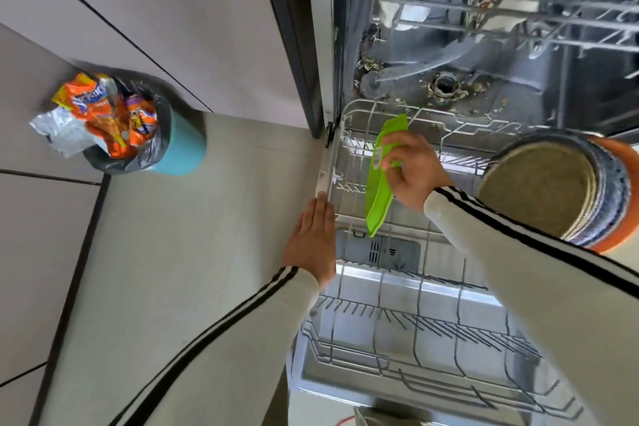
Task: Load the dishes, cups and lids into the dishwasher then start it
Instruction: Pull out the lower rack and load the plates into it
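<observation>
Over the pulled-out lower rack (408,328) of the open dishwasher (484,86), the person's right hand (413,169) grasps a bright green plate (378,188) by its rim, thumb on the near face and fingers curled behind it. That plate stands on edge, tilted slightly, with its lower end down among the wire tines near the rack's left side and its upper end pointing toward the tub. A small label shows on the plate just beside the thumb. At the rack's left rim the left hand (313,242) lies flat and released, fingers straight and together, resting on the wire edge and holding nothing. Both arms wear pale sleeves with dark stripes. To the right, a stack of round dishes (553,190) with an orange rim leans in the rack, its speckled underside facing the camera, close beside the right forearm. Under the rack the lowered door (380,252) shows its detergent compartment. Higher up, the upper rack (501,3) carries pale cups, somewhat blurred. Food scraps lie around the drain on the tub floor. Well apart on the left, a teal bin (179,152) lined with a dark bag stands on the tiled floor (207,218), overfilled with orange wrappers
</observation>
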`<action>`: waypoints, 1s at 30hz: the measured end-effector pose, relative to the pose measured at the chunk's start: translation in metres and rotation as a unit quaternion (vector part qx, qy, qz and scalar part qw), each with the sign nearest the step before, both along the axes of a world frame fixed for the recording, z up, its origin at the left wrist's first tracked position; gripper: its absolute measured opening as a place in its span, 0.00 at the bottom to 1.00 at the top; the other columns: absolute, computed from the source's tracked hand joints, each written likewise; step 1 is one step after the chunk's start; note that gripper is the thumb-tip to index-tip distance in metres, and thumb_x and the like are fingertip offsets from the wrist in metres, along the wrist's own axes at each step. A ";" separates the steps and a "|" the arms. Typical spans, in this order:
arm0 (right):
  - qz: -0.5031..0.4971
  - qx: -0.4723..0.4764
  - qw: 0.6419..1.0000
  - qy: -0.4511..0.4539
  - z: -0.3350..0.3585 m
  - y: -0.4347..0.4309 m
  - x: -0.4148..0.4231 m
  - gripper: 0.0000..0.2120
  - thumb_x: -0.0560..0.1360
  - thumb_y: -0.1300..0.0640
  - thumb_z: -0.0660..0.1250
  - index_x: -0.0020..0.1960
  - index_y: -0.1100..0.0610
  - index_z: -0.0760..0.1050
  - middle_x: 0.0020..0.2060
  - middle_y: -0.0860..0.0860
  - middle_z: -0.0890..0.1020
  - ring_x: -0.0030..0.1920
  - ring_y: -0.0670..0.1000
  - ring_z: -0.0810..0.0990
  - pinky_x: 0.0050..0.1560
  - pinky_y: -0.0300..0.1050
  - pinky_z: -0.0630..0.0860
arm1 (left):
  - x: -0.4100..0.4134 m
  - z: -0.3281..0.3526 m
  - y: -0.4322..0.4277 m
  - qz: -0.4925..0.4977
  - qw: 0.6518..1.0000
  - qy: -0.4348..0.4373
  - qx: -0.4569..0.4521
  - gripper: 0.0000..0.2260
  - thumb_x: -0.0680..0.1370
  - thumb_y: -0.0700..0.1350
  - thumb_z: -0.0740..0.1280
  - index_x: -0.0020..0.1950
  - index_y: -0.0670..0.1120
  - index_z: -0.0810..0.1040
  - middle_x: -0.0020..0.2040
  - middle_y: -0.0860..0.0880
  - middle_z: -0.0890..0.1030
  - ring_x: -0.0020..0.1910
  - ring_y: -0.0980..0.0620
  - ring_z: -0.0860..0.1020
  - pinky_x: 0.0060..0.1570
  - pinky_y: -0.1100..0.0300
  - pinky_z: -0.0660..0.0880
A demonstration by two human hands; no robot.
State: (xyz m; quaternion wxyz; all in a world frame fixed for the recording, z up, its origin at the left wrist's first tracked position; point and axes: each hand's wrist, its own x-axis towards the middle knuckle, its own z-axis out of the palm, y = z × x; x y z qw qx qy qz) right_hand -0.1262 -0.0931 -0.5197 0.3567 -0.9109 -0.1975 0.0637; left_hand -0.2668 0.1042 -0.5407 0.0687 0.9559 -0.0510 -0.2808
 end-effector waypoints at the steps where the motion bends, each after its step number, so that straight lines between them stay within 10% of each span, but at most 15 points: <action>1: -0.052 0.008 0.999 -0.001 -0.001 0.006 -0.002 0.06 0.68 0.64 0.63 0.40 0.59 0.79 0.55 0.57 0.78 0.58 0.59 0.76 0.64 0.50 0.70 | -0.002 -0.001 0.000 0.002 1.000 0.000 -0.003 0.41 0.77 0.43 0.64 0.80 0.39 0.38 0.80 0.41 0.35 0.79 0.44 0.37 0.78 0.51 0.46; 5: -0.221 0.053 0.974 -0.007 0.000 0.031 -0.016 0.24 0.64 0.74 0.62 0.59 0.63 0.73 0.62 0.56 0.68 0.61 0.55 0.71 0.66 0.30 0.62 | -0.006 -0.006 0.002 -0.008 1.000 -0.010 0.000 0.42 0.78 0.41 0.63 0.79 0.39 0.34 0.79 0.41 0.34 0.79 0.44 0.36 0.78 0.51 0.46; 10: -0.456 0.065 0.879 0.128 -0.009 0.052 -0.030 0.26 0.72 0.61 0.71 0.68 0.59 0.67 0.65 0.58 0.69 0.62 0.58 0.74 0.62 0.50 0.74 | -0.011 -0.009 0.012 -0.018 1.000 -0.006 -0.015 0.37 0.80 0.39 0.57 0.79 0.41 0.33 0.79 0.43 0.32 0.79 0.45 0.36 0.78 0.50 0.45; 15: -0.286 -0.201 0.915 0.202 0.012 0.056 -0.028 0.11 0.81 0.56 0.58 0.54 0.62 0.75 0.51 0.62 0.81 0.53 0.64 0.80 0.46 0.49 0.73 | -0.003 -0.005 0.015 -0.019 1.000 -0.002 -0.013 0.37 0.81 0.43 0.58 0.79 0.42 0.33 0.79 0.44 0.32 0.79 0.46 0.36 0.78 0.49 0.45; 24: -0.233 -0.117 0.959 0.111 0.037 0.050 -0.014 0.10 0.80 0.56 0.61 0.43 0.60 0.75 0.41 0.61 0.83 0.44 0.63 0.79 0.37 0.43 0.59 | 0.026 0.008 0.012 -0.041 0.999 0.017 0.003 0.38 0.80 0.45 0.59 0.80 0.42 0.36 0.80 0.44 0.33 0.79 0.45 0.36 0.78 0.46 0.46; 30: -0.192 -0.206 0.946 0.158 0.007 0.052 -0.016 0.13 0.80 0.52 0.59 0.42 0.58 0.74 0.44 0.61 0.82 0.47 0.63 0.80 0.42 0.47 0.70 | 0.025 0.004 0.012 -0.038 0.999 0.026 -0.006 0.37 0.80 0.43 0.57 0.79 0.41 0.35 0.79 0.44 0.32 0.79 0.46 0.35 0.78 0.48 0.45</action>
